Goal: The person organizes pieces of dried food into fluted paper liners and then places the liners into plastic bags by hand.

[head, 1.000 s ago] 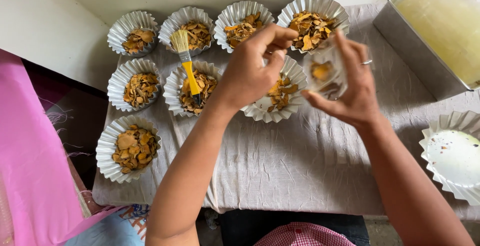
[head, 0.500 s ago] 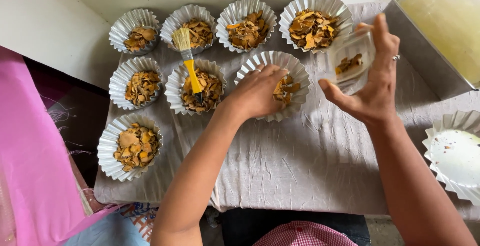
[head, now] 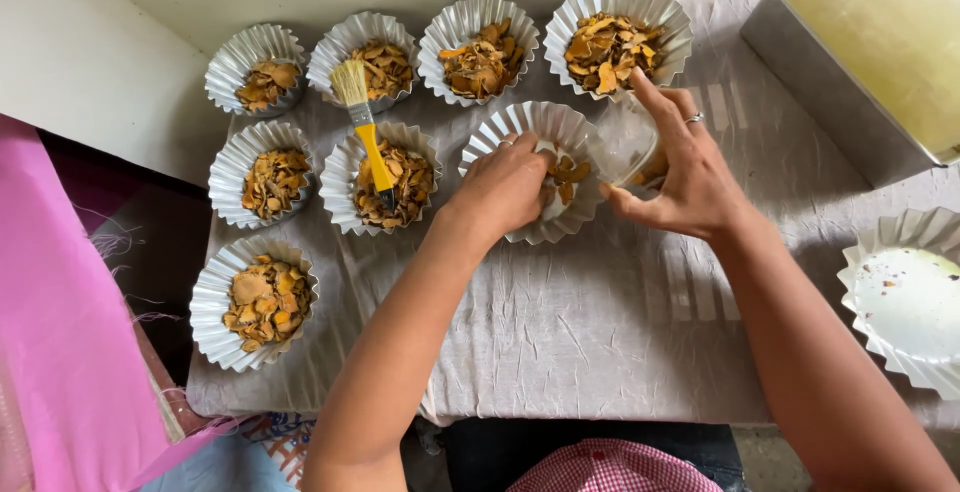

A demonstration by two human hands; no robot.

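Observation:
My left hand (head: pixel 505 187) reaches into a fluted foil cup (head: pixel 520 124) at the table's middle, fingers curled among orange-brown dried flakes (head: pixel 570 174). My right hand (head: pixel 685 167), a ring on one finger, holds a small clear plastic cup (head: pixel 625 142) tilted against that foil cup's right rim, with a few flakes inside. Several more foil cups filled with the same flakes stand in rows to the left and behind, such as one at the back (head: pixel 615 47). A yellow-handled brush (head: pixel 365 127) lies across two of them.
A crumpled grey cloth (head: pixel 580 332) covers the table. A metal tray (head: pixel 800 62) with pale yellow contents sits at the back right. An empty white-lined fluted dish (head: pixel 905 297) lies at the right edge. Pink fabric (head: pixel 60 352) hangs at the left.
My left hand dropped from above into the middle foil cup. My right hand lowered the clear cup and brought it against that cup's rim.

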